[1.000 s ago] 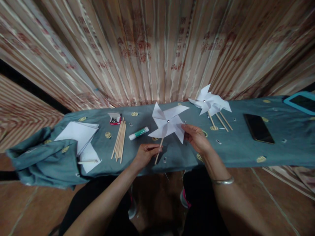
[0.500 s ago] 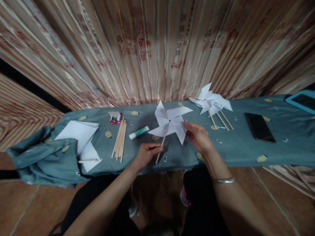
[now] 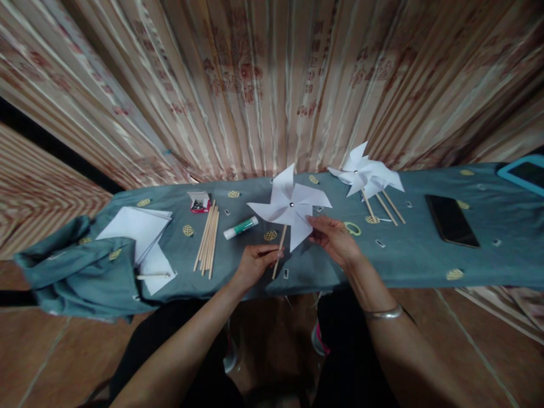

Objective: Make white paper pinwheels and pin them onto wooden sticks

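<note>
Pinwheel [image 3: 287, 211] in white paper is over the middle of the bench [image 3: 408, 258], its stick [image 3: 284, 234] leaning from about seven o'clock up towards one. Left hand [image 3: 253, 265] has its grip pinched on that stick low down, so the metal pin [image 3: 291, 204] lies just past twelve o'clock from it. Right hand [image 3: 335, 241] is nearer the paper: its narrow grip meets the lower blade [image 3: 300, 231], apparently touching, though I cannot tell if it pinches; from there, the pin lies towards ten o'clock.
</note>
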{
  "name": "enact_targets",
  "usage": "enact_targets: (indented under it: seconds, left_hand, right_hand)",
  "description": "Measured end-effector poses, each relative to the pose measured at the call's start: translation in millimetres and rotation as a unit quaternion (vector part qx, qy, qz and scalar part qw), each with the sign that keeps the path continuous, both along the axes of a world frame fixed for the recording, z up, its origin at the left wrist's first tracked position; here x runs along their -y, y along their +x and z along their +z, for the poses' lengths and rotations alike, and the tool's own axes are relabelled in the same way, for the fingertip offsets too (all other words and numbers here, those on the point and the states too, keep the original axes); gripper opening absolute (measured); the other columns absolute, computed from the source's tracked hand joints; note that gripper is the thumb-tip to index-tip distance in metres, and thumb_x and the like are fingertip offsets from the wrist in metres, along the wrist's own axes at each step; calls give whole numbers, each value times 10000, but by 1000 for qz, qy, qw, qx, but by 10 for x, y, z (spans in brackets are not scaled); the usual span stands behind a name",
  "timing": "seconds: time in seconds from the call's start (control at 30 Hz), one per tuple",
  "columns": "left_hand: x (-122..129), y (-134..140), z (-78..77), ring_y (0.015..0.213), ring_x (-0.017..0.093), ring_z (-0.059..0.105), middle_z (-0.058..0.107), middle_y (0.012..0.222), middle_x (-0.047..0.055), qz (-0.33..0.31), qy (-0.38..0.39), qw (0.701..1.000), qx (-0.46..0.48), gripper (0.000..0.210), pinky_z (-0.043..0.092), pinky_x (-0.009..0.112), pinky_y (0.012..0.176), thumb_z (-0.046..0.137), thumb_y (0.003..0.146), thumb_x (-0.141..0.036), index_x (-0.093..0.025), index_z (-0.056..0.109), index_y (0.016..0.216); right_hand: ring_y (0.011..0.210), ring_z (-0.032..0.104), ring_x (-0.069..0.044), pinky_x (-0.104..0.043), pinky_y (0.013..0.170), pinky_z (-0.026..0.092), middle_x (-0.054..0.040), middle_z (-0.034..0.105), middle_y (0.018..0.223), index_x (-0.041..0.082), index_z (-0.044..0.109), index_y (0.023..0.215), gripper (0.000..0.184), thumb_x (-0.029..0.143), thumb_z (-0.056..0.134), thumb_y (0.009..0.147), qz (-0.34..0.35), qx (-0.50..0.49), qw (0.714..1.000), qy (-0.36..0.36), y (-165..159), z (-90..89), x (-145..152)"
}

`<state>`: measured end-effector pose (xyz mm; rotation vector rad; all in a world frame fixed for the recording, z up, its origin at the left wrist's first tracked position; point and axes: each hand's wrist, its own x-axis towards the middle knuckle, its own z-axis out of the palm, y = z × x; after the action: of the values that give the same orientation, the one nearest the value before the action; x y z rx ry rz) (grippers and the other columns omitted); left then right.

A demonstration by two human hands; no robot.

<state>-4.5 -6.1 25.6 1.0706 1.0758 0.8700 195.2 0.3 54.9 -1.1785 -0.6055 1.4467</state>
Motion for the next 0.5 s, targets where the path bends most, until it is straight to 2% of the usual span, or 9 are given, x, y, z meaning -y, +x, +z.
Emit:
enact_targets:
  seconds: [0.2, 0.5]
  left_hand:
    - [6, 14, 16, 515, 87, 423, 594, 508, -16, -1, 8, 1000, 2, 267, 342, 231, 532, 830, 550, -404, -171, 789, 674]
    - [10, 28, 7, 516, 85, 422, 631, 545, 0, 5, -11, 1000, 15, 358, 350, 233, 527, 858, 518, -394, -158, 807, 781]
  right_hand:
    - [498, 565, -66, -175, 482, 469, 43, 643, 541, 197, 704, 576, 337, 429, 920, 462, 23, 5, 1000, 1, -47, -27, -2]
    - [527, 618, -72, -156, 487, 456, 30, 670, 549, 194, 700, 547, 394, 503, 910, 420, 44, 20, 999, 2, -175, -52, 17]
